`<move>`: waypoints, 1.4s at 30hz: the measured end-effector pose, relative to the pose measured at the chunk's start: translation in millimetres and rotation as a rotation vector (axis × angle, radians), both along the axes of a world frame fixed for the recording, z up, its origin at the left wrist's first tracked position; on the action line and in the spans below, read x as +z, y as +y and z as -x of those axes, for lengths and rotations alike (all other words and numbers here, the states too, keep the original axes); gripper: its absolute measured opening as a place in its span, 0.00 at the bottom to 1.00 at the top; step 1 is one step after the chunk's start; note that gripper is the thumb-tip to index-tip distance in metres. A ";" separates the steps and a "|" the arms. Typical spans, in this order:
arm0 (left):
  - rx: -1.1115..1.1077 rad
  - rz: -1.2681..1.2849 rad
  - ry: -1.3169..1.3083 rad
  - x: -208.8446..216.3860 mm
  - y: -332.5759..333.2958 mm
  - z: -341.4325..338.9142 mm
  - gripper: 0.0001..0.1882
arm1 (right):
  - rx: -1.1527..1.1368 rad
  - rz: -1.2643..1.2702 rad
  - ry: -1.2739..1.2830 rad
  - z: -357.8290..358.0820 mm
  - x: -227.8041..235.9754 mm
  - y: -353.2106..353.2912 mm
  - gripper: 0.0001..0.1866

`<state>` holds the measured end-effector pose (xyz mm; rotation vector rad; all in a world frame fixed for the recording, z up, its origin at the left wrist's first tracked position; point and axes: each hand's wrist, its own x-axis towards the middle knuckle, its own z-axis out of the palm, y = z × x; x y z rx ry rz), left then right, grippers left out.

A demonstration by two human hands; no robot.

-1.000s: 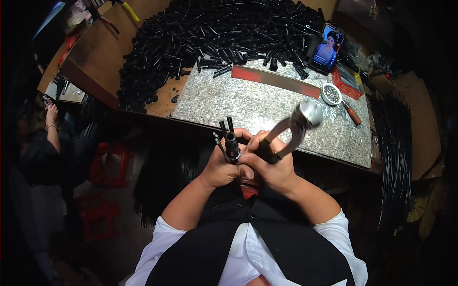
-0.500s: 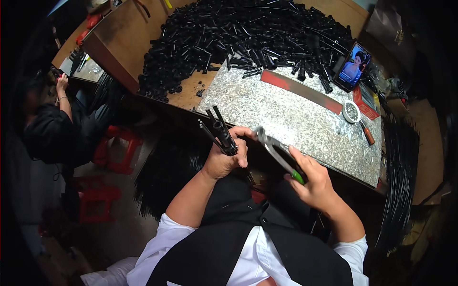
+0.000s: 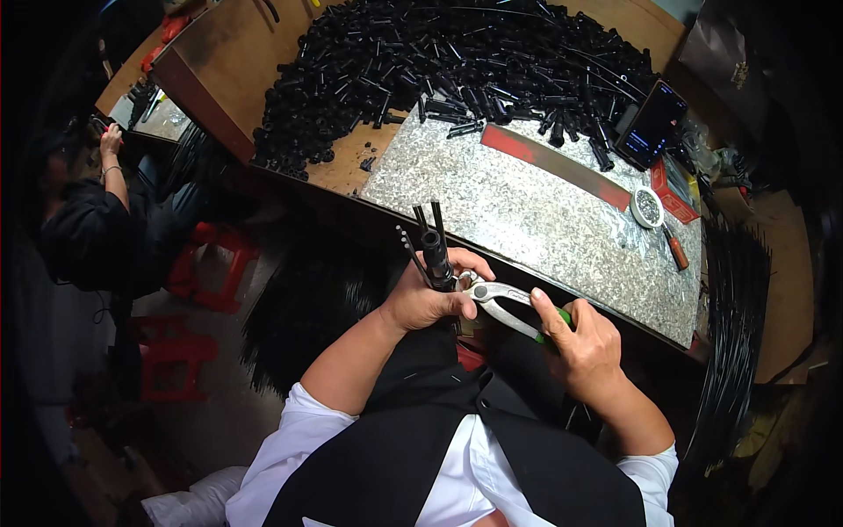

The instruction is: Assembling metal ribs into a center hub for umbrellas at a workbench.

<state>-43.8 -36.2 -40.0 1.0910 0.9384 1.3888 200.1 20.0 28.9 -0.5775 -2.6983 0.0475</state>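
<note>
My left hand [image 3: 411, 299] is closed around a black hollow tube part [image 3: 434, 251] with several thin black rods beside it, their upper ends pointing away from me. My right hand [image 3: 588, 347] grips pincers [image 3: 500, 293] with bare metal jaws and green handles. The pincers' jaws meet the lower part of the tube, beside my left thumb and forefinger. Exactly what lies between the jaws is hidden by my fingers. Both hands are held above my lap, just short of the table's near edge.
Black tube parts [image 3: 457, 70] are heaped on the speckled tabletop [image 3: 492, 193] beyond a red-and-grey metal bar [image 3: 553, 164]. A phone [image 3: 652, 125], a white bowl [image 3: 646, 207] of small metal pieces and a screwdriver [image 3: 675, 250] lie right. Black rods [image 3: 733, 342] hang beyond. A co-worker [image 3: 97, 220] sits left.
My left hand has shifted slightly right with the tube part. The pincers have swung flatter and their jaws have come against the tube's lower part. The phone's picture has gone dark.
</note>
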 end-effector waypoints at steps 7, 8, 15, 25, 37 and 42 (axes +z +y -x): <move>-0.039 -0.009 0.021 -2.4 0.4 -1.0 0.38 | -0.006 -0.173 0.025 0.0 0.0 5.1 0.37; -0.037 -0.008 0.024 -2.5 0.1 -1.5 0.38 | -0.004 -0.172 0.025 0.0 -0.4 5.8 0.37; -0.041 0.011 0.036 -0.4 -0.1 -2.9 0.37 | 0.016 -0.229 -0.054 -5.1 3.1 9.3 0.36; 0.060 0.020 0.072 7.7 0.6 -8.0 0.37 | -0.008 0.269 -0.132 -0.7 22.3 2.6 0.39; -0.084 0.069 -0.124 8.5 0.1 -12.7 0.35 | 0.030 0.077 -0.169 -17.5 30.9 3.8 0.36; -0.078 0.073 0.206 13.5 0.5 -9.1 0.14 | 0.042 -0.010 -0.167 -16.4 31.8 1.2 0.34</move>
